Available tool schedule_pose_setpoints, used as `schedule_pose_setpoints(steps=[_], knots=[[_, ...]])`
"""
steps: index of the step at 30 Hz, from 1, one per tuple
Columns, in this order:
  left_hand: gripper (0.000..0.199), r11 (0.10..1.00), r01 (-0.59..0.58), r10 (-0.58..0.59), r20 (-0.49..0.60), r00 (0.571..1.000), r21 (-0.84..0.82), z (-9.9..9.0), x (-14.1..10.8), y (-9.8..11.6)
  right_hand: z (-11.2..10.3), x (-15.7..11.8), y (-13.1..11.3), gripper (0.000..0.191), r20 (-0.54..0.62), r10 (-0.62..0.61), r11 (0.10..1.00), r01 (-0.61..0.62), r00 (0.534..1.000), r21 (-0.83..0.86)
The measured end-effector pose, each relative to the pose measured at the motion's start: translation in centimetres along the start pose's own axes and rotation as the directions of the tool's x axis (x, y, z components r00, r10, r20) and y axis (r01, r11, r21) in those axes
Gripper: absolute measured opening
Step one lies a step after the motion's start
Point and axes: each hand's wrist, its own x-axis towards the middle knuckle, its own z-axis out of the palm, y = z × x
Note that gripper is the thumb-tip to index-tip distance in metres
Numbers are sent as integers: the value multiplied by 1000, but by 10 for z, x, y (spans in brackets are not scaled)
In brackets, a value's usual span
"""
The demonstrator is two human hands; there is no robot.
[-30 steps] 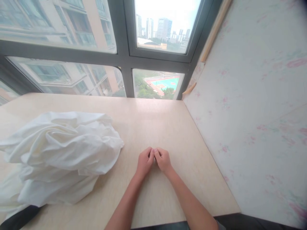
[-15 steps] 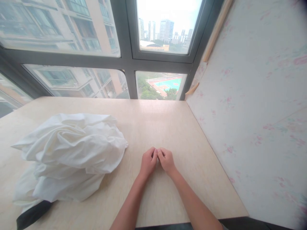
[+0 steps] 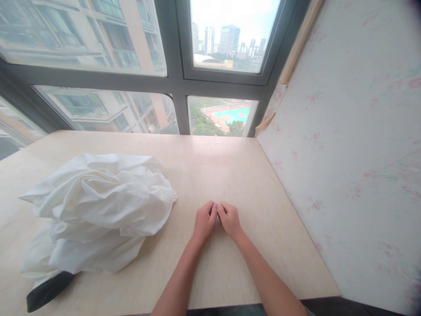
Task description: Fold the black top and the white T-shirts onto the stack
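My left hand (image 3: pixel 205 218) and my right hand (image 3: pixel 229 218) rest together on the pale ledge (image 3: pixel 213 171). Both are curled closed, thumbs side by side, and their knuckles touch at the far end. Nothing shows in either one; the insides of the fingers are turned away from view. To the left of my hands, a crumpled heap of white cloth (image 3: pixel 105 206) lies on the ledge, apart from them. From under its near left corner a black strip (image 3: pixel 49 289) sticks out.
Dark grey window frames (image 3: pixel 179 83) rise along the ledge's far edge, with buildings and a sports court outside. On the right stands a wall with floral wallpaper (image 3: pixel 345 145), its paper peeling near the window corner. The ledge's front edge crosses beneath my forearms.
The view has shifted very slightly, so the cloth sits a little further right and higher in the picture. My hands keep the same closed pose.
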Motion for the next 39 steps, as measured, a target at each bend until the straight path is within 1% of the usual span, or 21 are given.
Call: schedule_pose_setpoints(steps=[39], knots=[[40,1000,-2,2,3,1000,8,0,-1,1,-2,-1,-3,41,5,-31,999,31,999,-10]])
